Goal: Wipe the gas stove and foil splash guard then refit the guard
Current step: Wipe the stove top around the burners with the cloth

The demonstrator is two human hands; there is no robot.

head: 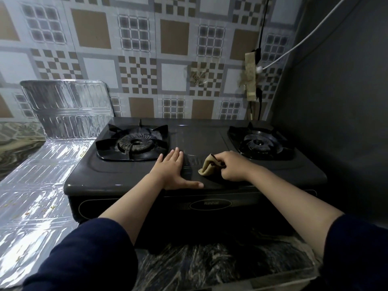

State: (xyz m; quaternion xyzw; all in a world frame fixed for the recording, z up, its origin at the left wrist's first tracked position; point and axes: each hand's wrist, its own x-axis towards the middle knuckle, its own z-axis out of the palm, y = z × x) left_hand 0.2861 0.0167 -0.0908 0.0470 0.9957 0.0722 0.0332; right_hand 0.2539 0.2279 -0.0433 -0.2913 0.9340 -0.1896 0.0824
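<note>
Between the burners, right hand (232, 165) grips cloth (207, 168) on stove (130, 171).

A dark grey gas stove (195, 141) with black burners, a tan cloth (206, 168), a shiny silver ribbed foil splash guard (67, 110), brown-grey-white checked wall tiles (134, 49), a black-and-cream marbled counter (201, 267), navy sleeves (88, 255)

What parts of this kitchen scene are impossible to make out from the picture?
Head view only:
- Stove knobs: the front panel is too dark.
- Stove top beneath the cloth: hidden by the cloth and the right hand.
- Foil splash guard: cut off by the left edge.
- Grime: too dim to tell.
</note>
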